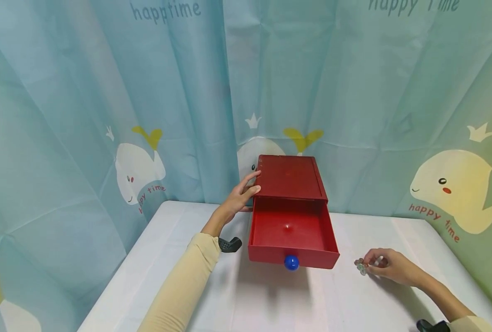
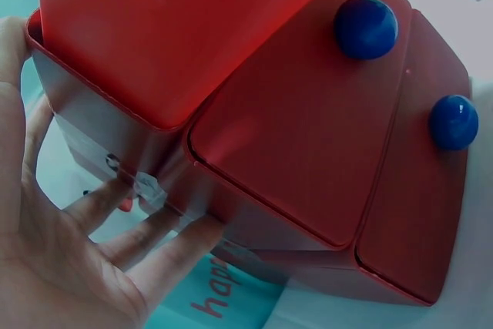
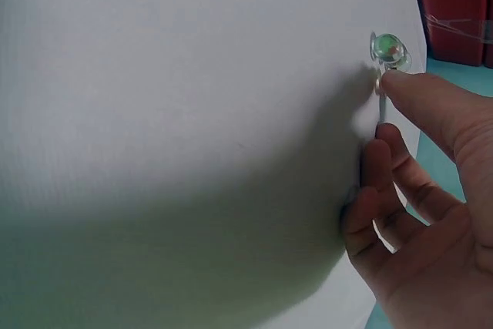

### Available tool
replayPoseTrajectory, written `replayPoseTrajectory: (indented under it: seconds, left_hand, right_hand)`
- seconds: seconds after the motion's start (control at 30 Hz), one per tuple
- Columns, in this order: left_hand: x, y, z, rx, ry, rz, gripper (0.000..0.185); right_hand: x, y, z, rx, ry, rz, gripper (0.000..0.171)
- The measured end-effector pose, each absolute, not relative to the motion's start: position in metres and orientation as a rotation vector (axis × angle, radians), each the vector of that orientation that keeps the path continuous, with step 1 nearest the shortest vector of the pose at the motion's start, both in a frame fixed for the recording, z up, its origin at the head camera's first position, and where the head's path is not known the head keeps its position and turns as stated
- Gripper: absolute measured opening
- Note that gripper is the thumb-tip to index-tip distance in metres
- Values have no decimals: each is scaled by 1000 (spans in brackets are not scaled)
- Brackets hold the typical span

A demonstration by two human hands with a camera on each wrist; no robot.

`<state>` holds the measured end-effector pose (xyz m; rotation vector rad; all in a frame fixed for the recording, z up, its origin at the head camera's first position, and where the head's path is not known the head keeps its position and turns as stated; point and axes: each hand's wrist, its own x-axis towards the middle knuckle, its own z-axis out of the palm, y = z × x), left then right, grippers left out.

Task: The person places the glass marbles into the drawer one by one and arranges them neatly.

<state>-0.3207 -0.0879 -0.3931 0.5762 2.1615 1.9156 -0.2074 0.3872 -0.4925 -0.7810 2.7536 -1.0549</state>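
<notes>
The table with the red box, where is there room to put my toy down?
The table is bare left of the left hand, and along the near edge between both arms. The open drawer of the red box looks empty too. It is crowded by the right hand, which pinches small glass marbles.

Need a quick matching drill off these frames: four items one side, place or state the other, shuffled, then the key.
Items:
1. top drawer
2. blue knob
3. left hand
4. glass marbles

Places or states:
A. on the white table by the right hand's fingers
B. pulled open
C. resting against the red box's side
D. on the open drawer's front

Pairs: 1-B, 2-D, 3-C, 4-A
</notes>
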Motion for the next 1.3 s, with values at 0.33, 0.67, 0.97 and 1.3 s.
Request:
replayPoseTrajectory:
  seconds: [0.33,0.67,0.97,1.3]
  left_hand:
    - [-321,-87,-395,562,2175,1914,61]
    - [-322,-87,-394,573,2181,1909,61]
    - [-322,-87,-394,568,2173,1913,61]
    - [-323,-88,-396,564,2174,1912,62]
  right_hand:
    - [-211,389,-485,-899,2689,-1035,16]
    - [-217,389,-457,-1016,2805,-967,19]
    - [-216,384,-425,-931,2918,-950,17]
    - [-216,378,-394,-876,3007,-937,18]
